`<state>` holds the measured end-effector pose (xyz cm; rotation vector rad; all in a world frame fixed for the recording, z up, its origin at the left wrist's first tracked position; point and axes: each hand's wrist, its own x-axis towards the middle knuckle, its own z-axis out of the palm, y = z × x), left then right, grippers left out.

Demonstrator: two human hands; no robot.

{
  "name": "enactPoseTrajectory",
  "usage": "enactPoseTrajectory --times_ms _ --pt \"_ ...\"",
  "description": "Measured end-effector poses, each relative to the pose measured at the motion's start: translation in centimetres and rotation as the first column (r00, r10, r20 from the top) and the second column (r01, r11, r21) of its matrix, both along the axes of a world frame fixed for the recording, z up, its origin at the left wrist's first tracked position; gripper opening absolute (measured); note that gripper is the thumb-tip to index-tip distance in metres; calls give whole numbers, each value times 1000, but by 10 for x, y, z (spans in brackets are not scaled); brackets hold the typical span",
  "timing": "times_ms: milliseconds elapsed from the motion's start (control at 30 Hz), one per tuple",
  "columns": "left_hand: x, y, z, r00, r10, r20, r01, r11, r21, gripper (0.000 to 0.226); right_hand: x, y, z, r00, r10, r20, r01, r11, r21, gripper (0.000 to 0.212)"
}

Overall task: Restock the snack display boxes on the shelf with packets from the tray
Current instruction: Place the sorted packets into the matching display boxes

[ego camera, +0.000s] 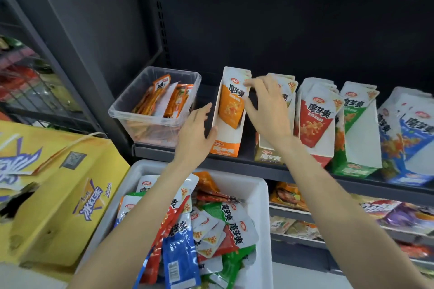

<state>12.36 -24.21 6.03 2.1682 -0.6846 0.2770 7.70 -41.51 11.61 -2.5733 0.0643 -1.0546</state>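
Head view shows restocking barely begun: both hands, left hand [196,130] and right hand [266,110], rest open-fingered on the near-empty orange display box [229,124], gripping no packet, while the tray [260,197] stays heaped.

This is a shop aisle. Dark metal shelving [258,166] runs across the frame's middle, lined with branded snack display boxes [314,119]; more packaged goods [288,197] fill the lower right shelves, and a yellow drinks carton [58,195] sits at lower left.
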Motion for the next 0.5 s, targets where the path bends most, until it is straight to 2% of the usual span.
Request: enactPoseTrajectory --times_ms 100,200,300,367,433,500 --pt "-29 24 0 996 -29 90 42 988 -150 44 -53 24 -16 988 152 -39 -145 979 142 20" --pt "-58 49 -6 990 -113 80 125 978 -167 36 -97 45 -41 928 273 -254 -205 942 265 16" --pt "-74 74 -24 979 -203 -9 203 978 41 33 -117 61 -72 774 251 -581 -178 967 181 22" --pt "-79 88 -42 969 -237 -72 248 932 263 37 -124 69 -97 610 174 -773 -178 981 80 37" --pt "-85 100 -61 945 -297 -136 325 818 474 46 -131 74 -122 456 157 -876 -207 976 67 56" --pt "-92 108 -78 913 -358 -195 401 699 593 58 -136 82 -142 392 268 -880 -218 957 193 73"
